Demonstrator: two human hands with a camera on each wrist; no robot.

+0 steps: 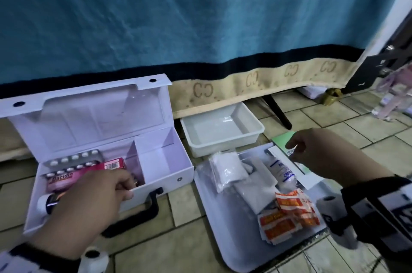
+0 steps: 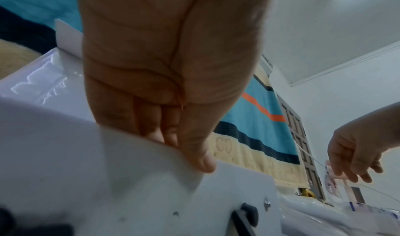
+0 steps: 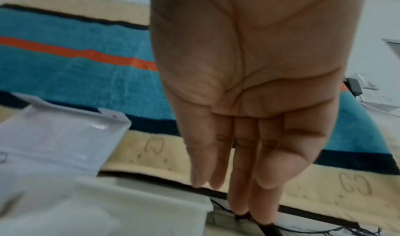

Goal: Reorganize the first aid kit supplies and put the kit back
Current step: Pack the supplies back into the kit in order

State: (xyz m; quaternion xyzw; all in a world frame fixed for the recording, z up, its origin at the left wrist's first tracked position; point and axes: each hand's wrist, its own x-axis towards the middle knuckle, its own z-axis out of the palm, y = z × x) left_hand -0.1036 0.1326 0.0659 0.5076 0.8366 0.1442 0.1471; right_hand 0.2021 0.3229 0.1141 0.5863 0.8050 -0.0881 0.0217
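Empty white tub point(image 1: 223, 130) stands beside open kit point(image 1: 107, 139).

The left hand point(image 1: 93, 201) reaches forward and down, palm downward, its fingers point(image 2: 151, 120) bent over a white edge with the thumb pressed on the outer face. The right hand point(image 1: 323, 154) hangs in the air, palm down, fingers point(image 3: 218, 162) straight, close together, pointing downward and holding nothing. Dark bands wrap both wrists.
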